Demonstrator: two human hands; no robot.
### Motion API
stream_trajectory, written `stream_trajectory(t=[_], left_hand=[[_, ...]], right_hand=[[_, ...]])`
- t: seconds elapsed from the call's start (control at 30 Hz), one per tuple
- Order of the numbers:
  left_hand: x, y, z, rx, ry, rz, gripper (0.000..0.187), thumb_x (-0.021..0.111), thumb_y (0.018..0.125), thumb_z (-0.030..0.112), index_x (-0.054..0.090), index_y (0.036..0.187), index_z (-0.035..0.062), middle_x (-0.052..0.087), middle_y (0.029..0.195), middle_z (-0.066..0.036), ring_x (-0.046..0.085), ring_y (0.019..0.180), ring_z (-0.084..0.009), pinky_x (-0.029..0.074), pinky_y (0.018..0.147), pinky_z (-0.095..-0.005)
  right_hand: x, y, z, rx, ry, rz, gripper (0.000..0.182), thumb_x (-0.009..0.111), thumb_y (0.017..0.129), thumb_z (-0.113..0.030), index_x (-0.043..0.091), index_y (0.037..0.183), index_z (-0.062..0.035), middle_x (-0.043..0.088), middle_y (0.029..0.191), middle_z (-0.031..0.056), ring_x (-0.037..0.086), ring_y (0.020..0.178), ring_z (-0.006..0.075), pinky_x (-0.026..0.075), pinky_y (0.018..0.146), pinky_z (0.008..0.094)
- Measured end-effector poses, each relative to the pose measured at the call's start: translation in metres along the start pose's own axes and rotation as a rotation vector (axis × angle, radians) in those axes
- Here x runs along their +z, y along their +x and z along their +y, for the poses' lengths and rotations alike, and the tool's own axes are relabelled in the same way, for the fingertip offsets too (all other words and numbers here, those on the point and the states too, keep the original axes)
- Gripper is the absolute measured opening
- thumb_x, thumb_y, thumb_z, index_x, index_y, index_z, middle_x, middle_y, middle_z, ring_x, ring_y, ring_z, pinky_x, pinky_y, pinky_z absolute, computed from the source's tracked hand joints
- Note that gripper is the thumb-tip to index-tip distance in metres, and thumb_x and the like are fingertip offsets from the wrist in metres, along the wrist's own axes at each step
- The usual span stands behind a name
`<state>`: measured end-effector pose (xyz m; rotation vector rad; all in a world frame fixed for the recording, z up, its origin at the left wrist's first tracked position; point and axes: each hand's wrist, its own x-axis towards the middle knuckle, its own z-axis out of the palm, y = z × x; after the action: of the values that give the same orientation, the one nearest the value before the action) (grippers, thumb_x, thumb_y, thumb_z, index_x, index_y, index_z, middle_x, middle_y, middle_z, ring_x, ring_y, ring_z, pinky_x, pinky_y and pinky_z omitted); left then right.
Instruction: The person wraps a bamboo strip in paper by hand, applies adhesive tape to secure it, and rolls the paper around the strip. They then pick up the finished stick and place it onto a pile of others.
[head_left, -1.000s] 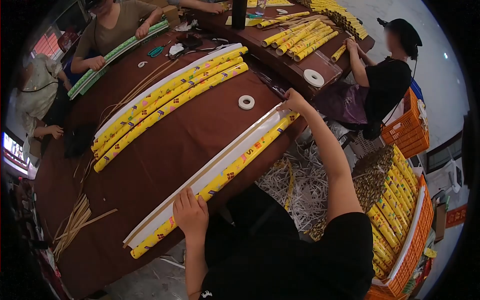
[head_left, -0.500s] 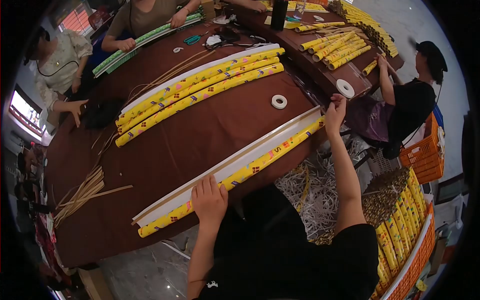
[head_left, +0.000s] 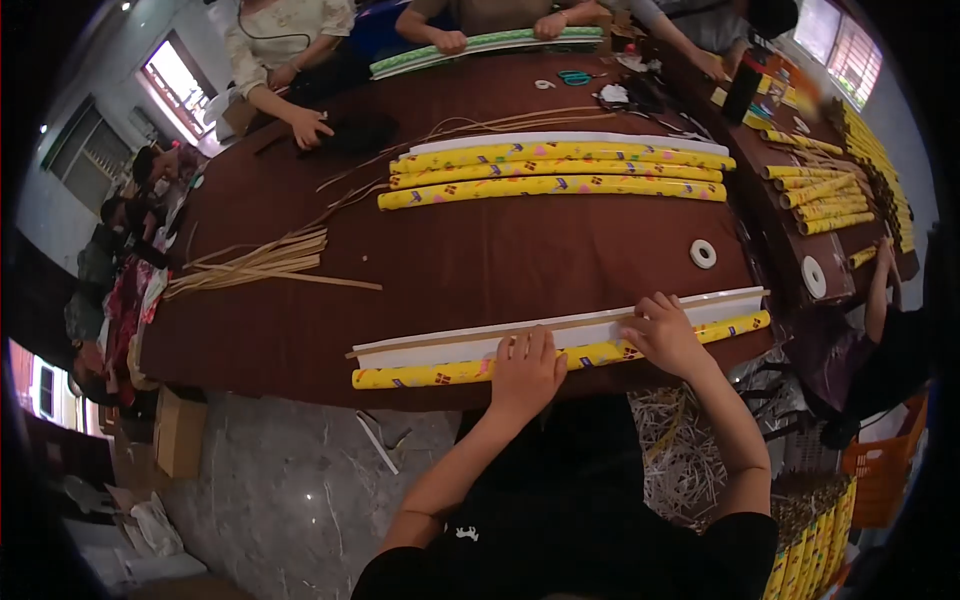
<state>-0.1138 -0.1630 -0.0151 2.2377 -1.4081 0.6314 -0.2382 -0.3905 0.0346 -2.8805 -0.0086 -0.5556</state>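
A long yellow patterned roll (head_left: 440, 374) lies along the near edge of the brown table, its white inner side (head_left: 400, 354) facing up behind it. On that white side runs a thin tan strip (head_left: 460, 335). My left hand (head_left: 528, 372) rests over the roll near its middle, fingers extended onto the white part. To its right, my right hand (head_left: 662, 334) is on the same sheet, fingers bent and spread at the strip. Whether its fingertips pinch the strip cannot be made out.
Several yellow rolls (head_left: 550, 187) lie farther back on the table (head_left: 520, 250). Tan strips (head_left: 260, 265) are at left, a white tape roll (head_left: 703, 254) at right. Across the table, a person's hands (head_left: 452, 42) hold a green roll (head_left: 490, 50). Another person's hand (head_left: 310, 128) is at upper left.
The view has turned, so the near roll looks more level. My right hand has come from the roll's far right end to its middle, closer to my left hand.
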Motion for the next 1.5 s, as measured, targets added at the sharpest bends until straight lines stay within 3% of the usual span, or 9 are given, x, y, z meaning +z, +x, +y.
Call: stream_trajectory(t=[0.3, 0.37, 0.43, 0.5, 0.53, 0.63, 0.83, 1.13, 1.5], left_hand=[[-0.002, -0.007, -0.006, 0.070, -0.059, 0.019, 0.039, 0.067, 0.086, 0.034, 0.064, 0.107, 0.0013, 0.060, 0.093, -0.008, 0.055, 0.088, -0.0236, 0.046, 0.077, -0.0354], [0.000, -0.011, -0.008, 0.078, -0.137, -0.062, 0.041, 0.067, 0.087, 0.036, 0.062, 0.107, 0.0008, 0.059, 0.095, -0.010, 0.054, 0.091, -0.0256, 0.046, 0.081, -0.0370], [-0.008, -0.011, -0.009, 0.070, -0.161, -0.042, 0.040, 0.067, 0.087, 0.034, 0.061, 0.107, 0.0009, 0.058, 0.098, -0.010, 0.054, 0.093, -0.0262, 0.046, 0.083, -0.0373], [-0.013, -0.013, -0.011, 0.110, -0.201, -0.068, 0.040, 0.066, 0.087, 0.032, 0.058, 0.111, 0.0005, 0.056, 0.104, -0.011, 0.052, 0.098, -0.0272, 0.045, 0.086, -0.0386], [-0.014, -0.014, -0.013, 0.100, -0.190, -0.064, 0.040, 0.066, 0.087, 0.032, 0.058, 0.111, 0.0005, 0.056, 0.104, -0.011, 0.052, 0.098, -0.0272, 0.045, 0.086, -0.0386], [-0.013, -0.016, -0.014, 0.160, -0.194, -0.017, 0.039, 0.066, 0.088, 0.029, 0.059, 0.112, -0.0004, 0.057, 0.107, -0.010, 0.052, 0.100, -0.0271, 0.045, 0.089, -0.0398], [-0.010, -0.022, -0.009, 0.160, -0.149, 0.083, 0.032, 0.064, 0.083, 0.017, 0.060, 0.110, -0.0005, 0.058, 0.111, -0.010, 0.054, 0.104, -0.0264, 0.045, 0.094, -0.0390], [-0.011, -0.029, -0.004, 0.225, 0.009, 0.103, 0.029, 0.060, 0.080, 0.014, 0.064, 0.106, -0.0004, 0.061, 0.106, -0.011, 0.057, 0.095, -0.0254, 0.047, 0.091, -0.0372], [0.003, -0.033, 0.012, 0.206, 0.220, 0.240, 0.038, 0.056, 0.090, 0.023, 0.058, 0.124, 0.0061, 0.053, 0.129, -0.010, 0.044, 0.127, -0.0255, 0.035, 0.107, -0.0389]], right_hand=[[0.003, 0.035, -0.006, 0.153, 0.127, -0.025, 0.046, 0.080, 0.070, -0.021, 0.064, 0.110, -0.0057, 0.061, 0.110, 0.0130, 0.053, 0.115, 0.0330, 0.038, 0.099, 0.0425], [-0.001, 0.045, -0.006, 0.221, 0.149, -0.331, 0.047, 0.081, 0.070, -0.023, 0.065, 0.110, -0.0049, 0.063, 0.104, 0.0129, 0.055, 0.111, 0.0324, 0.035, 0.101, 0.0445], [-0.001, 0.057, 0.003, 0.089, 0.185, -0.310, 0.039, 0.081, 0.070, -0.025, 0.068, 0.099, -0.0021, 0.065, 0.090, 0.0140, 0.061, 0.096, 0.0323, 0.042, 0.092, 0.0420], [-0.008, 0.072, 0.007, 0.239, 0.343, -0.717, 0.031, 0.081, 0.071, -0.024, 0.069, 0.085, 0.0009, 0.063, 0.078, 0.0152, 0.064, 0.080, 0.0314, 0.048, 0.075, 0.0394], [-0.006, 0.072, 0.010, 0.271, 0.428, -0.700, 0.029, 0.080, 0.072, -0.022, 0.068, 0.079, 0.0033, 0.061, 0.073, 0.0161, 0.063, 0.069, 0.0292, 0.047, 0.061, 0.0385], [-0.004, 0.074, 0.020, 0.056, 0.420, -0.665, 0.024, 0.079, 0.075, -0.018, 0.068, 0.080, 0.0024, 0.062, 0.070, 0.0154, 0.063, 0.066, 0.0268, 0.047, 0.062, 0.0386], [-0.028, 0.070, -0.010, 0.305, 0.509, -0.757, 0.017, 0.075, 0.079, -0.014, 0.067, 0.082, 0.0013, 0.063, 0.069, 0.0161, 0.063, 0.064, 0.0291, 0.047, 0.061, 0.0373], [-0.031, 0.054, -0.032, 0.176, 0.435, -0.526, 0.015, 0.072, 0.079, -0.007, 0.068, 0.091, 0.0013, 0.070, 0.079, 0.0159, 0.069, 0.072, 0.0320, 0.054, 0.066, 0.0350], [-0.019, 0.026, -0.040, 0.032, 0.286, -0.335, 0.027, 0.064, 0.074, 0.003, 0.075, 0.098, -0.0051, 0.072, 0.088, 0.0151, 0.070, 0.076, 0.0280, 0.055, 0.066, 0.0364]])
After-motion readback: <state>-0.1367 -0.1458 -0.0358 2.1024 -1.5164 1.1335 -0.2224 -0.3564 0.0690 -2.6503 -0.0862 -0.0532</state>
